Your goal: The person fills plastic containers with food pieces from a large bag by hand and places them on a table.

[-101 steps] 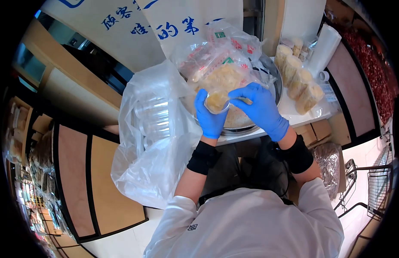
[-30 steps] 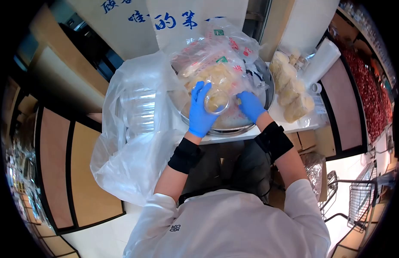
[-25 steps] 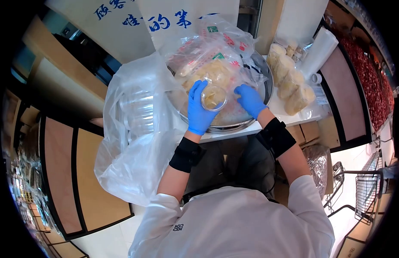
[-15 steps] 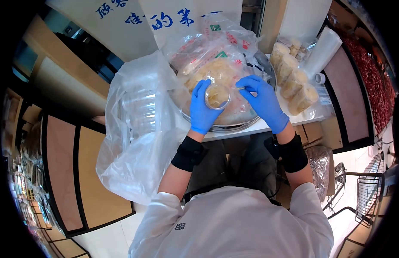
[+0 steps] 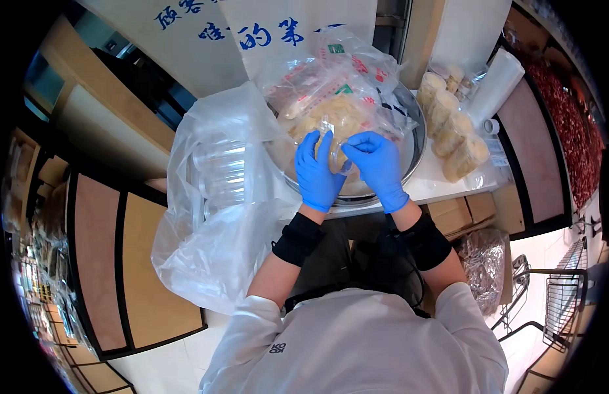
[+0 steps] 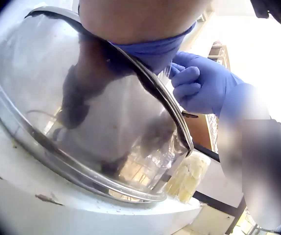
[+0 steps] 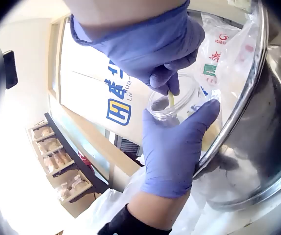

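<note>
My left hand, in a blue glove, holds a clear plastic jar above the steel basin. The fingers wrap the jar's side, and its mouth tilts toward my right hand. Between the gloved right thumb and fingers I pinch a thin pale-yellow slice, right at the jar's mouth in the right wrist view. Under the hands lies a heap of similar pale slices in the basin, partly covered by printed plastic bags. In the left wrist view the basin's wall and my forearm hide most of the jar.
Several filled jars stand in a row on the white counter to the right, with a plastic roll behind them. A big translucent bag of stacked clear jars sits to the left. A wire cart stands at lower right.
My right hand reaches into the basin beside the jar, comes up with a pale slice, then moves left to the jar's mouth. The left hand keeps the jar and now tilts it rightward.
</note>
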Motion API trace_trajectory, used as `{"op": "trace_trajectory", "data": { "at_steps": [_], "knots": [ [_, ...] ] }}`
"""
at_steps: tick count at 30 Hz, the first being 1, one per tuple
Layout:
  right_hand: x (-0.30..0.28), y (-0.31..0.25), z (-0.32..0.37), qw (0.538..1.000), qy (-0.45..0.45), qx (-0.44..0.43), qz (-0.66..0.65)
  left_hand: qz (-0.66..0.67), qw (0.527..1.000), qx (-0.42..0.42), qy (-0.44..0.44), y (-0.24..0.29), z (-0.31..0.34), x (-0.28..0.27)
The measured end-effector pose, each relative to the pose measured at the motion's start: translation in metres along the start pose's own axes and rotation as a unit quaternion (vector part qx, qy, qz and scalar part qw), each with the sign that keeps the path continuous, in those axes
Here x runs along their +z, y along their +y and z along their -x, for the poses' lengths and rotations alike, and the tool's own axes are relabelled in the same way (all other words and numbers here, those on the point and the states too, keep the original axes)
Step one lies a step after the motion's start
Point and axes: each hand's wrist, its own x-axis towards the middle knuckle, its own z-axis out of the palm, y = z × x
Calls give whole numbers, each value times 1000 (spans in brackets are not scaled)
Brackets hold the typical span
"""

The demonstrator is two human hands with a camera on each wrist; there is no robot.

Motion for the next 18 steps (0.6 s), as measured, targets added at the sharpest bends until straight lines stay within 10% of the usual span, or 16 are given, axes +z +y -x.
{"op": "trace_trajectory", "data": {
  "at_steps": [4, 9, 15, 18],
  "knots": [
    [9, 12, 4, 997, 5, -8, -81, 5, 1000, -15, 18, -3, 2, 1],
    [-1, -1, 13, 942, -19, -158, 295, 61, 997, -53, 4, -4, 0, -1],
    [-6, -11, 3, 828, -79, -343, 437, 98, 994, -44, -18, -2, -1, -3],
    [1, 3, 1, 848, -96, -354, 383, 108, 994, -32, -9, -6, -1, 0]
  ]
}}
